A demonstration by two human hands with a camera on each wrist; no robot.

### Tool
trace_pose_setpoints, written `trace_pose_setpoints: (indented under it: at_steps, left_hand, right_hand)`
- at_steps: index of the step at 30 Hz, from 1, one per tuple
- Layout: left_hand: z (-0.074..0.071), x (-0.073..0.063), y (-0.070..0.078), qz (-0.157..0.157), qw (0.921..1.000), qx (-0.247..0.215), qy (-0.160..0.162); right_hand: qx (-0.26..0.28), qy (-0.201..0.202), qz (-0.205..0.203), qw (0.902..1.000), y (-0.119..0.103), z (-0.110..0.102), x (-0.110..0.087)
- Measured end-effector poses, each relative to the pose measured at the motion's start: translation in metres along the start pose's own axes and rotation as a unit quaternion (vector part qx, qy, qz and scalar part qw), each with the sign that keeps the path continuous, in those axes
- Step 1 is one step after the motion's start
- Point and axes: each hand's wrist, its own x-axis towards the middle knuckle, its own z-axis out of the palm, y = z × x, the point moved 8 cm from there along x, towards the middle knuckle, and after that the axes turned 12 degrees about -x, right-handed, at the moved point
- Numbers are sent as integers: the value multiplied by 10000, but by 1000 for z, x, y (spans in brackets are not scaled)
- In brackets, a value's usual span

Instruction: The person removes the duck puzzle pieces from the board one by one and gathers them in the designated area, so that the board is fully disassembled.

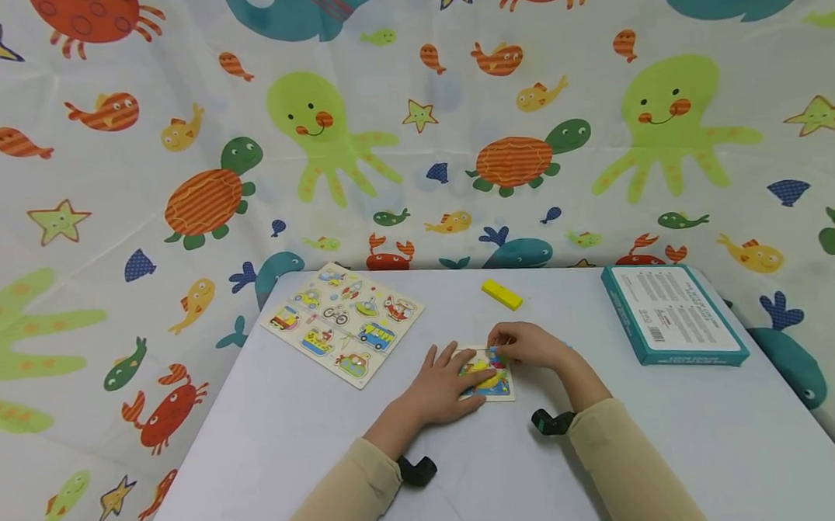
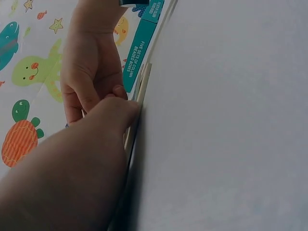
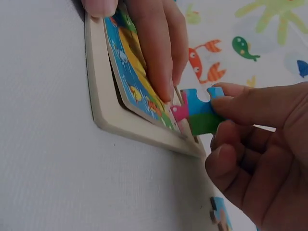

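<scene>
- While the puzzle tray (image 3: pixel 102 91) lies just below centre of the head view, printed pieces (image 3: pixel 137 91) sit inside it.
- Left hand (image 1: pixel 440 384): fingers spread, resting across pieces and tray.
- Right hand (image 1: pixel 535 347): thumb and finger pinching a blue-and-green piece (image 3: pixel 198 113) at the tray's upper right corner.
- Teal box (image 1: pixel 675 315), right of frame: contents hidden.

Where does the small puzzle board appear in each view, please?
Head: the small puzzle board, below and right of centre.
Left wrist: board nearly edge-on, just left of centre.
Right wrist: board in the upper left.
Shared landmark: the left hand, touching the board.
</scene>
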Motion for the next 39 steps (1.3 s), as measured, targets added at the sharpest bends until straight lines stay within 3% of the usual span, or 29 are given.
trace_pose_setpoints:
  at_steps: [8, 16, 25, 39]
  left_hand:
    - [2, -1, -2, 72, 10000, -56, 16]
    - [2, 0, -3, 199, 9996, -205, 83]
    - [0, -1, -3, 373, 9989, -263, 126]
    - [2, 0, -8, 300, 9987, -379, 136]
  right_hand:
    - [309, 192, 148, 9992, 19, -9, -1]
    - [696, 543, 475, 9950, 41, -39, -23]
    - [733, 809, 644, 9919, 80, -66, -51]
    - [525, 860, 1154, 9882, 135, -72, -74]
